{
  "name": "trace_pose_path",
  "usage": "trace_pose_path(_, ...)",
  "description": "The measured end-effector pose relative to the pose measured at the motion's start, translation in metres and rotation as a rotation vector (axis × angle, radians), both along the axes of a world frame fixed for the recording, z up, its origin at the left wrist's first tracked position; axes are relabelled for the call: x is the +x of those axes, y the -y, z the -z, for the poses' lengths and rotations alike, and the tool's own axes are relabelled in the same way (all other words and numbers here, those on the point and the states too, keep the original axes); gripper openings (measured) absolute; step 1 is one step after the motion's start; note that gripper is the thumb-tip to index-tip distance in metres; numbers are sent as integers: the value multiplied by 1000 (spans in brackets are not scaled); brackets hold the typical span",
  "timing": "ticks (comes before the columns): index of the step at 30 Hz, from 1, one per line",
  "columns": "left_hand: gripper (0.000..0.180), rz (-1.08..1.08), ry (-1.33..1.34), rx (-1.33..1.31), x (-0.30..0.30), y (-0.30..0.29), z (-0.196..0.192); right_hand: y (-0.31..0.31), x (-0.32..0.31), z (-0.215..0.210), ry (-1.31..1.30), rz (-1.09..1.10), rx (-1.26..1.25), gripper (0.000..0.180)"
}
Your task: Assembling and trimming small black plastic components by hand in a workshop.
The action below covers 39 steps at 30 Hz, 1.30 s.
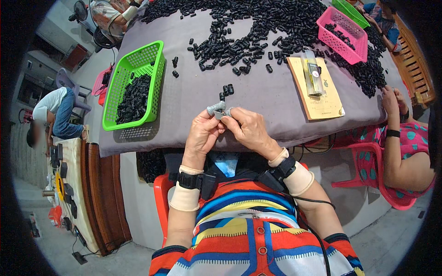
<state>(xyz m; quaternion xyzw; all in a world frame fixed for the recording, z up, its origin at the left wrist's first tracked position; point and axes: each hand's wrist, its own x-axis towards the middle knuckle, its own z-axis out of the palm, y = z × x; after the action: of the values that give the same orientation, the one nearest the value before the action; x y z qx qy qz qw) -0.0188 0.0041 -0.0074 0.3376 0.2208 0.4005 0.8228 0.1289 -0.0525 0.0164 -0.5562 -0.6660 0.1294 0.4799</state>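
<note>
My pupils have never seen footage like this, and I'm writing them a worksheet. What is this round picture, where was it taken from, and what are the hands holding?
There is no robot here: a person is working with two bare hands. A wide fisheye camera on their head looks down, so edges bend near the rim. The left hand and right hand meet at fingertip level around a small piece, too small to identify. On the grey cloth lie many small black parts, a green basket to the left, a pink basket at far right, and a tan pad.
</note>
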Motion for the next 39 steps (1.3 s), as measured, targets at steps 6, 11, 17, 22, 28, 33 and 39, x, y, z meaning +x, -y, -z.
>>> trace_pose_path(6,24,-39,56,-106,1,1,-3,0,1,0,-42,11,-10,24)
trace_pose_path(11,20,48,142,-60,-3,0,-7,-1,4,0,-209,44,-103,25)
trace_pose_path(17,18,-35,81,-57,-1,2,-5,-1,5,1,-179,23,-69,26)
trace_pose_path(22,18,-42,68,-51,2,3,-9,-1,5,0,-204,27,-53,26)
trace_pose_path(28,19,-73,39,-55,2,5,-8,0,7,-2,-196,28,-115,27)
trace_pose_path(33,18,-31,60,-59,-2,3,-6,3,1,-2,-17,0,-7,25)
trace_pose_path(39,17,-8,66,-71,-1,3,-5,4,0,0,49,13,-2,23)
